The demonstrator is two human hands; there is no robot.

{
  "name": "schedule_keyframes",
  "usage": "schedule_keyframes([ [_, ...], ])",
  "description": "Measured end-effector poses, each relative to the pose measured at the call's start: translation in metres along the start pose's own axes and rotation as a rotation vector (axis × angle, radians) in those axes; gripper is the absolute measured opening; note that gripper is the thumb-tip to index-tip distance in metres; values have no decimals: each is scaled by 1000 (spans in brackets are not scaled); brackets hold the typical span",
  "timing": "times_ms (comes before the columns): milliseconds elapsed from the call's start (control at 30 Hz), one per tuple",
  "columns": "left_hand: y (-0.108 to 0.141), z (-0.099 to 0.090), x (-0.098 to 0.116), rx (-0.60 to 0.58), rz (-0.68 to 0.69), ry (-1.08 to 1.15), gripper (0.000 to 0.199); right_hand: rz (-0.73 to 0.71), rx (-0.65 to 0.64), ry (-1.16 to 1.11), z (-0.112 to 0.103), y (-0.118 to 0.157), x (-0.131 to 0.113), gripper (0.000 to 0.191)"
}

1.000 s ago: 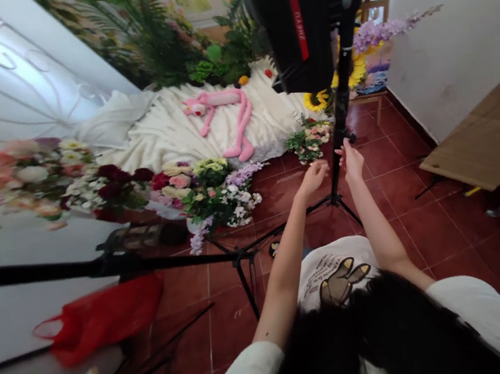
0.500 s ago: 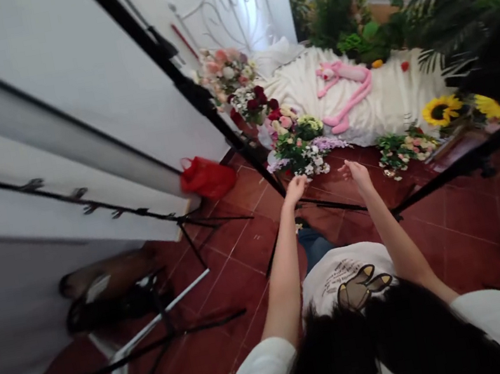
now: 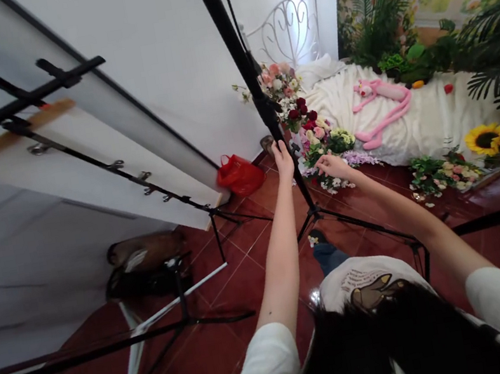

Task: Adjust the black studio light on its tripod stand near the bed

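While the black stand [image 3: 269, 116] rises between red bag [image 3: 241, 179] and flowers [image 3: 313, 134], the left hand [image 3: 283, 160] is at it (gripping? can't tell); the right hand [image 3: 334, 167], loosely curled, empty, hovers beside; open floor [image 3: 252, 241] spreads left.

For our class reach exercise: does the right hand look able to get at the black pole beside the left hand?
Probably yes: the right hand is near the black pole, fingers towards it, with nothing visibly blocking the gap. The left hand is opposite.
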State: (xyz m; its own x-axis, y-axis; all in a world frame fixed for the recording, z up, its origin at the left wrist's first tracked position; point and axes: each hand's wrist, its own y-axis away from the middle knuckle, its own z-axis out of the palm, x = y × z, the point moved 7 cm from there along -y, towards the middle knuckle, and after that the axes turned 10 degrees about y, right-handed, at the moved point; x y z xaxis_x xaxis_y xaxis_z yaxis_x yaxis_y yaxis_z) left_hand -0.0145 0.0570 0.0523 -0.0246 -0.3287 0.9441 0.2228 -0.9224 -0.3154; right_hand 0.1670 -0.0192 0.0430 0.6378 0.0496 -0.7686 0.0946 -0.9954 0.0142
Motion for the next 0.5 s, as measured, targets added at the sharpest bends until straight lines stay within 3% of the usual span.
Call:
schedule_keyframes([
  [267,-11,5,-28,-6,-64,53,66,-259,-37,796,1,-86,-67,47],
  [500,-8,4,-26,-30,-70,57,65,-398,-203,1092,18,-126,-89,39],
])
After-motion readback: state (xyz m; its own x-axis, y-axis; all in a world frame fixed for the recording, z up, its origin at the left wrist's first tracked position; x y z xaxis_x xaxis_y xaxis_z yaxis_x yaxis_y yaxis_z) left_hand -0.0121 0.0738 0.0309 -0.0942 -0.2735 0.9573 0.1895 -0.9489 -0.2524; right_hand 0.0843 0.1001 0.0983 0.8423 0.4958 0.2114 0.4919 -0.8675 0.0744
